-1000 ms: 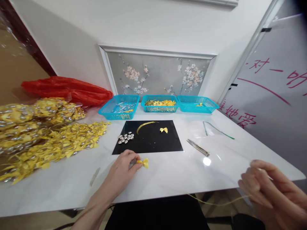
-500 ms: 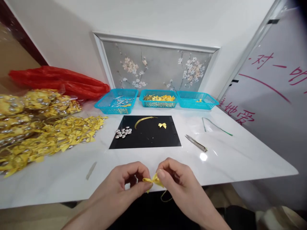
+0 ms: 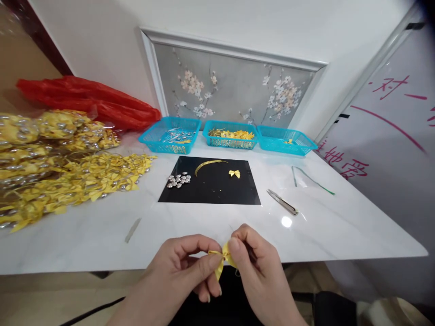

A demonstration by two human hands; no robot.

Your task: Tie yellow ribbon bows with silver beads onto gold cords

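Observation:
A yellow ribbon bow [image 3: 220, 268] is pinched between both hands at the table's front edge. My left hand [image 3: 190, 267] grips its left loop between thumb and forefinger, the other fingers curled below. My right hand [image 3: 253, 260] pinches the right loop, with a bit of thin cord just showing under it. Beyond the hands lies a black mat [image 3: 204, 194]. On it are a heap of silvery beads [image 3: 179, 180], a curved bundle of gold cords [image 3: 209, 164] and another yellow bow [image 3: 234, 174].
Thread snips [image 3: 282, 202] lie right of the mat, near a green strip [image 3: 314, 182]. Three blue baskets [image 3: 170, 147] line the wall. Finished-looking yellow bow strands [image 3: 84, 181] and a red bag [image 3: 88, 97] fill the left side. A grey strip [image 3: 132, 230] lies front left.
The view has shifted slightly. Both hands still hold the bow; it has turned, so a tail now hangs below my left thumb. My left hand's lower fingers have come into sight.

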